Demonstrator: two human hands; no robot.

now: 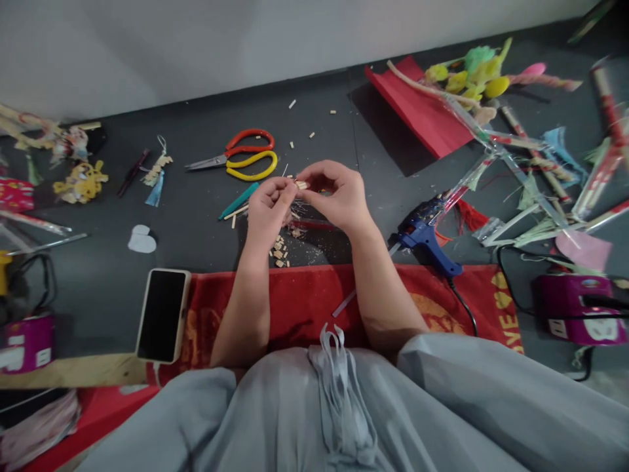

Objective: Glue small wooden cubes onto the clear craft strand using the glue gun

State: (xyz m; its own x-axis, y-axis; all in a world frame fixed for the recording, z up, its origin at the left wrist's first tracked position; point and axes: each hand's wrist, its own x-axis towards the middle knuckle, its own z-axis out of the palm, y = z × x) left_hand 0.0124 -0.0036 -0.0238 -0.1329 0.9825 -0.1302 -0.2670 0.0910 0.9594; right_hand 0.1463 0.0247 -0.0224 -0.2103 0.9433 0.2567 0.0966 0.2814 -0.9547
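Before a pale wall, a dark tabletop carries a red cloth along its near edge, a glue gun and scissors. Over it, the left hand and right hand meet, both pinching a tiny wooden piece that looks light, stiff and snappable, best gripped by its edges.

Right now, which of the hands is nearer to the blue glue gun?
Right: the right hand is left of the blue glue gun; the left hand is farther left, beyond the right one.
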